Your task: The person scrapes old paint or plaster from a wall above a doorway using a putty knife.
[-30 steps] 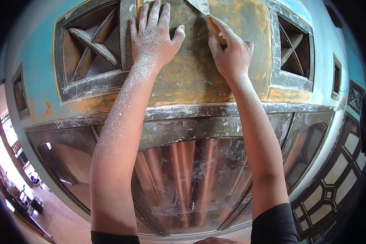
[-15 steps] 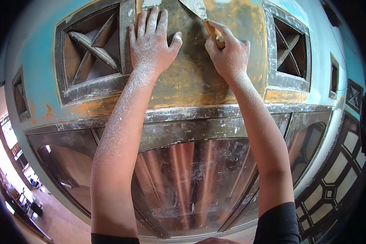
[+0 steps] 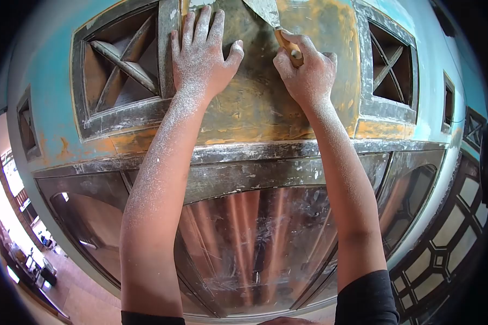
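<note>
White dust coats both my forearms and hands. My left hand (image 3: 202, 62) lies flat with fingers spread on the scraped wall panel (image 3: 244, 103), beside the left vent frame. In my right hand (image 3: 309, 70) is a scraper, its wooden handle (image 3: 289, 47) gripped in closed fingers. The metal scraper blade (image 3: 264, 11) points up and to the left at the top of the view, near the panel surface; its far end is cut off by the frame edge. The panel shows dull olive-brown patches with orange and whitish remains of old coating.
Two square vents with crossed bars, a left vent (image 3: 126, 60) and a right vent (image 3: 387, 65), flank the panel. Below runs a paint-flecked wooden ledge (image 3: 249, 153) over a glass window (image 3: 255, 244). Turquoise wall (image 3: 51, 97) lies left; a dark panelled door (image 3: 442, 254) stands lower right.
My right hand and the scraper have shifted slightly right and down. The right forearm leans a little differently. My left hand stays in nearly the same place on the panel.
</note>
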Demonstrator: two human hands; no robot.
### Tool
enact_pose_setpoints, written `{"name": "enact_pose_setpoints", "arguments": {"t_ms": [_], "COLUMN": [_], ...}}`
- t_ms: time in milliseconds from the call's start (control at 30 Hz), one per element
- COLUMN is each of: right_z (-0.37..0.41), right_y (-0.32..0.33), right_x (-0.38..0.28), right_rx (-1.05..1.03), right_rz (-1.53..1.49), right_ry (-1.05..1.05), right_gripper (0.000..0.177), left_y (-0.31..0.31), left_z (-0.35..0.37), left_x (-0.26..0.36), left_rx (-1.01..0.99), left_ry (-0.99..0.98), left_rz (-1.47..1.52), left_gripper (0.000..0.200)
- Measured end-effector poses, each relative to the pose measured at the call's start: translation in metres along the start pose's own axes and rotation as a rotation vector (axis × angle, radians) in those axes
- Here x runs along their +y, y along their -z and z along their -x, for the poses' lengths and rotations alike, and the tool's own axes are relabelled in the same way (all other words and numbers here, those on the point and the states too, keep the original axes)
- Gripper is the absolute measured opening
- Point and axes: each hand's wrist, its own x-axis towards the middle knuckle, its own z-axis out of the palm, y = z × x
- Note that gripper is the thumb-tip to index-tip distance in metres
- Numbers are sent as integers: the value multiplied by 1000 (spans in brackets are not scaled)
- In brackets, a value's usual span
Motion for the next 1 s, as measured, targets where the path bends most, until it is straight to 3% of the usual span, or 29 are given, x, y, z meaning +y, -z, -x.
{"name": "enact_pose_setpoints", "arguments": {"t_ms": [567, 667, 733, 1000], "right_z": [0, -1, 0, -1], "right_y": [0, -2, 0, 0], "right_x": [-4, -3, 0, 0], "right_rx": [-10, 72, -4, 41], "right_rz": [-35, -25, -46, -130], "right_ry": [-42, -37, -175, -158], "right_gripper": [38, 42, 45, 40], "left_y": [4, 4, 5, 9], "left_z": [2, 3, 4, 9], "left_x": [1, 1, 1, 1], "left_rx": [-7, -9, -11, -39], "left_ry": [-15, -13, -22, -29], "left_rz": [9, 15, 12, 2], "left_gripper": [69, 69, 69, 68]}}
